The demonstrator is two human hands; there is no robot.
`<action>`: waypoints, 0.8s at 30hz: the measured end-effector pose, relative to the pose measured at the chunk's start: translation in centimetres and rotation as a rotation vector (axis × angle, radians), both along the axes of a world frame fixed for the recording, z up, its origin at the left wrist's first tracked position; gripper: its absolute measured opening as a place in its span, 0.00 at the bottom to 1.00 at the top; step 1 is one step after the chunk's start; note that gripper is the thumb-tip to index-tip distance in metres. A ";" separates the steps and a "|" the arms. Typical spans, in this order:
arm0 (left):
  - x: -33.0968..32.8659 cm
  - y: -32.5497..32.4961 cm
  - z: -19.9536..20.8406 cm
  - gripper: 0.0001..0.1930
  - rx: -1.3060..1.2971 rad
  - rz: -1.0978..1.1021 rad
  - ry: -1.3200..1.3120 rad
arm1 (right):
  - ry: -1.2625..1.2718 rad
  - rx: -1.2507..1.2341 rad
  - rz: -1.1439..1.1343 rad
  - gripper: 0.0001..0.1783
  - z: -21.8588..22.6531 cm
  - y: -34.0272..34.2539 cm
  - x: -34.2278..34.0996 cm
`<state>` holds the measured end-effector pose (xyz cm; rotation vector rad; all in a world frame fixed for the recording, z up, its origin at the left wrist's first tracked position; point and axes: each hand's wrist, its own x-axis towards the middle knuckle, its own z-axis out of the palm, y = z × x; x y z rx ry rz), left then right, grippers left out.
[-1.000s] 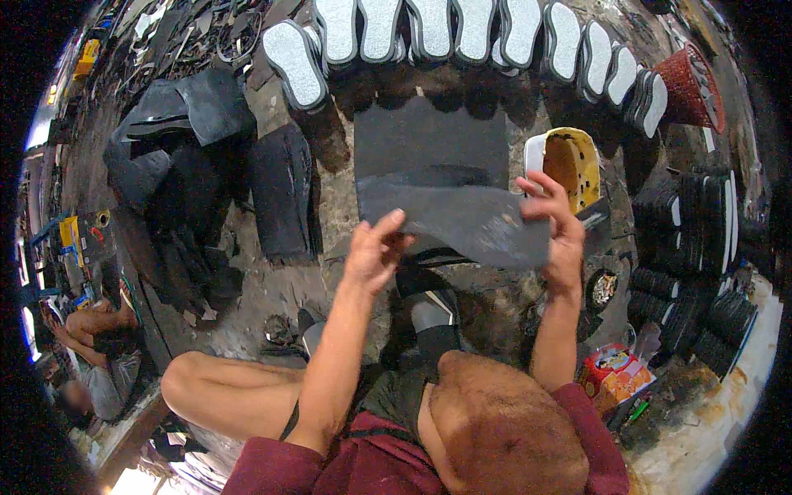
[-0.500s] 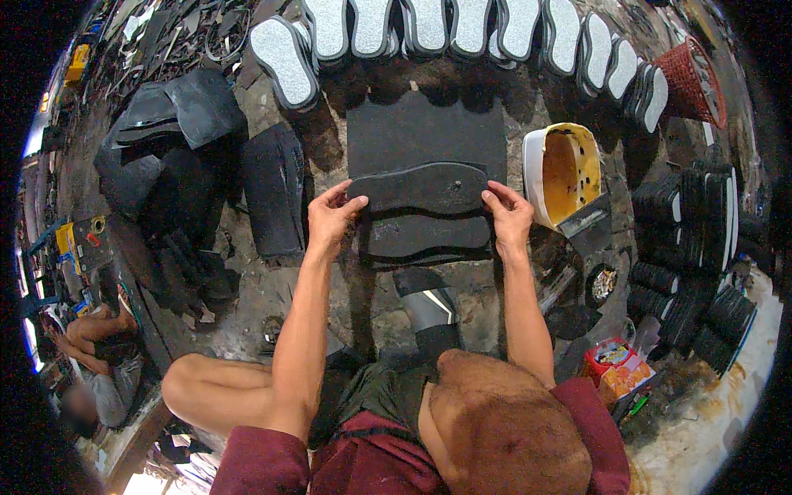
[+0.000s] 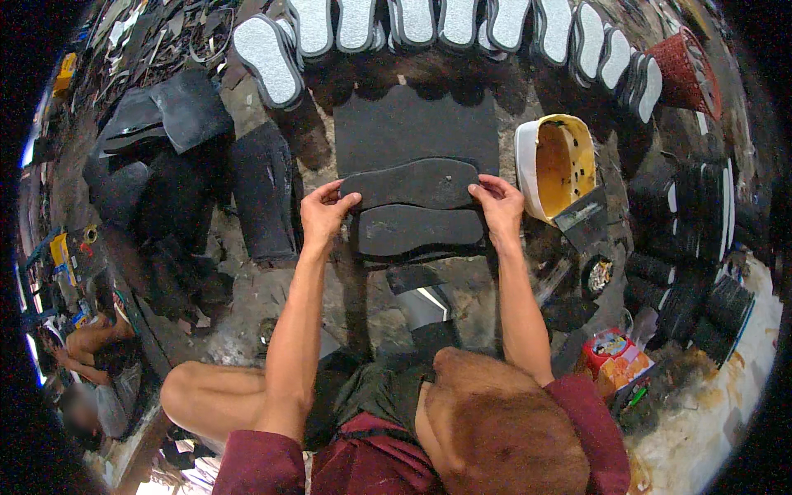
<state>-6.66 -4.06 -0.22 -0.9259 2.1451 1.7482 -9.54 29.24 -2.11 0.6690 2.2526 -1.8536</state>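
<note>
A black shoe sole (image 3: 410, 184) lies crosswise between my hands, over a dark rubber sheet (image 3: 417, 128). My left hand (image 3: 323, 214) pinches one end between thumb and fingers. At the other end my right hand (image 3: 500, 206) grips it the same way. Just nearer to me rests a second black sole (image 3: 421, 230), close along the edge of the held one. Whether the held sole touches the sheet beneath it I cannot tell.
Grey-white topped soles (image 3: 268, 62) stand in an arc along the far side. A white tub (image 3: 528, 169) with yellowish insides is at right, near stacked black soles (image 3: 701, 206). Black sheets (image 3: 268, 190) lie left. A red basket (image 3: 685, 70) stands far right; another person (image 3: 99, 363) sits far left.
The whole view has shifted slightly, so most things sit a little further left and up. Both hands keep hold of the sole, which stays in about the same place over the sheet.
</note>
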 end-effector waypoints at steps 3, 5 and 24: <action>-0.1 -0.2 -0.5 0.30 -0.036 -0.018 -0.007 | 0.130 0.584 0.167 0.22 0.3 -0.6 0.2; -0.1 -0.1 -0.6 0.31 -0.042 -0.016 -0.017 | 0.026 0.550 0.112 0.23 0.6 -1.2 0.1; -2.5 4.7 13.2 0.31 1.755 0.058 0.595 | 0.623 0.080 0.833 0.31 19.5 -8.4 -2.9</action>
